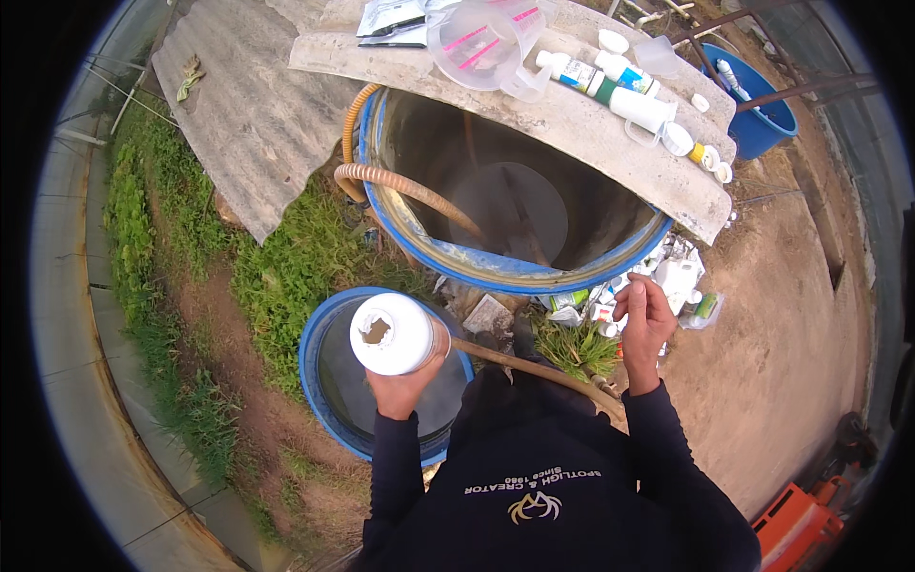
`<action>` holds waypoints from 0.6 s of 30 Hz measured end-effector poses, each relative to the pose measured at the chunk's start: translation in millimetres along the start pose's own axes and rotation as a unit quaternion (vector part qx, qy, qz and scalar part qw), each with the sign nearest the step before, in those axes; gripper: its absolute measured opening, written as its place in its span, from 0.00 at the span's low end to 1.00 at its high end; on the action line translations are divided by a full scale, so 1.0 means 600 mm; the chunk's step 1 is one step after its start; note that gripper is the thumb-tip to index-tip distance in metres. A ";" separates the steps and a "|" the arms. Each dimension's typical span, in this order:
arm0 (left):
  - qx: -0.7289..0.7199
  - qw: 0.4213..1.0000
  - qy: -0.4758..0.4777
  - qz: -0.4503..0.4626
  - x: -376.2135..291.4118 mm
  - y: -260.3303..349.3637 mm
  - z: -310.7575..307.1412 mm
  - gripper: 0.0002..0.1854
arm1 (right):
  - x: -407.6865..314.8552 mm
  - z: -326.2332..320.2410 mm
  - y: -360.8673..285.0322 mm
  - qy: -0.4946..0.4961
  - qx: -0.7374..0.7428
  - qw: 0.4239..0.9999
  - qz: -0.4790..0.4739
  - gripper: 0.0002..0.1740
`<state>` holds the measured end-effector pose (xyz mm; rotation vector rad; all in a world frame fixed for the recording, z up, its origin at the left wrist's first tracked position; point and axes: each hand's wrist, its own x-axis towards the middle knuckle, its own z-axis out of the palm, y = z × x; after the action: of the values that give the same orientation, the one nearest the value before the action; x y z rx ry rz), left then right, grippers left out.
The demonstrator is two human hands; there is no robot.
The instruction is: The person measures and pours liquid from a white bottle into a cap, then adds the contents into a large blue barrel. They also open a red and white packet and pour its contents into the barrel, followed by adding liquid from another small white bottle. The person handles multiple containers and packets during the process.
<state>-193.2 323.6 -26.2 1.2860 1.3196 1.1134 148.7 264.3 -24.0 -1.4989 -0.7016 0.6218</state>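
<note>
My left hand grips a white plastic bottle over a round blue tub of greyish liquid. The bottle's mouth faces up, with a ragged torn seal around a dark hole. My right hand is raised near the right side of a large blue-rimmed barrel, its fingers curled and the thumb close to them. Whether something small is pinched there cannot be made out. Liquid lies deep in the barrel, and a ribbed hose runs over its rim into it. A wooden pole slants in front of my legs.
A cement sheet partly covers the barrel. On it lie a clear measuring jug, white bottles, a small measuring cylinder, caps and packets. Discarded containers heap beside the barrel; another blue tub stands far right.
</note>
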 end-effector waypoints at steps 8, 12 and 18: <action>0.003 0.998 0.052 -0.046 -0.048 -0.041 -0.062 0.42 | -0.094 -0.066 0.066 -0.017 -0.056 0.991 0.122 0.15; 0.028 0.998 0.045 -0.031 -0.057 -0.063 -0.072 0.44 | -0.136 -0.092 0.085 -0.037 -0.080 0.984 0.158 0.16; -0.045 0.997 -0.009 -0.057 -0.061 -0.069 -0.047 0.43 | -0.200 -0.100 0.101 -0.031 -0.069 0.975 0.211 0.16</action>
<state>-226.7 286.1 -61.9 1.1383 1.2995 1.0672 117.2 134.4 -85.8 -1.7824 -0.4807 0.9589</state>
